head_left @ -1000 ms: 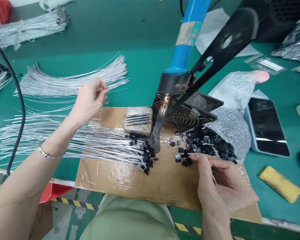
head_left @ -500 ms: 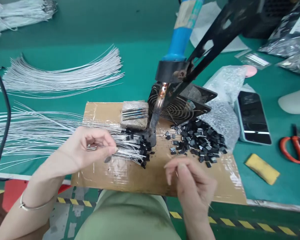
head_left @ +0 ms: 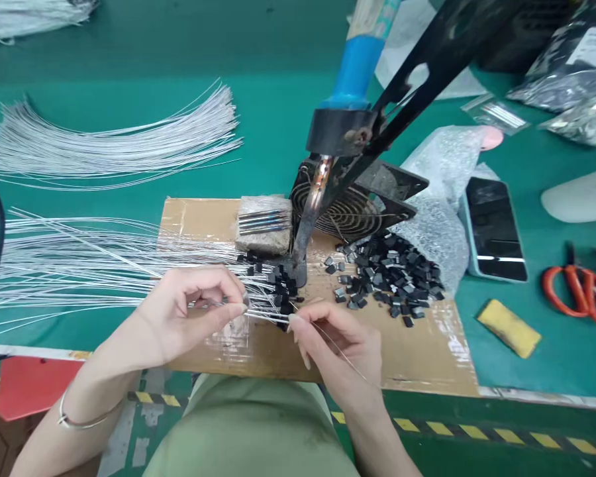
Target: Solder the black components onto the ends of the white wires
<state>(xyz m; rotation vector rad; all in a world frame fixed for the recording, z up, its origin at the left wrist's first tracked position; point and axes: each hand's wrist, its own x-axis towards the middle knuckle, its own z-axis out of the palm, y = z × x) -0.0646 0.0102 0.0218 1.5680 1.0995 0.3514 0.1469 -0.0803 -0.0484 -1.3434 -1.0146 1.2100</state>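
Observation:
My left hand (head_left: pixel 206 305) is closed in a pinch, with a white wire (head_left: pixel 268 315) running out from its fingertips toward my right hand. Fingertips of my right hand (head_left: pixel 332 338) are pressed together at the far end of that wire. A thin silvery wire (head_left: pixel 345 358) crosses the same right hand and slants down to its wrist. Just behind both hands lies a bundle of white wires (head_left: pixel 99 265), with small black pieces (head_left: pixel 283 288) at their right ends. Above these ends a blue-handled soldering iron (head_left: pixel 312 205) points down from its stand.
Loose black pieces (head_left: pixel 397 271) are heaped on the cardboard (head_left: pixel 422 364) to the right. A fan (head_left: pixel 352 209) and a block with metal rods (head_left: pixel 263 225) stand behind. Farther right are a phone (head_left: pixel 496 228), a yellow sponge (head_left: pixel 509 328) and red-handled scissors (head_left: pixel 571 291).
My right hand has moved left and slightly up, meeting my left hand's wire at the fingertips. My left hand has shifted a little right. The whole view has shifted slightly.

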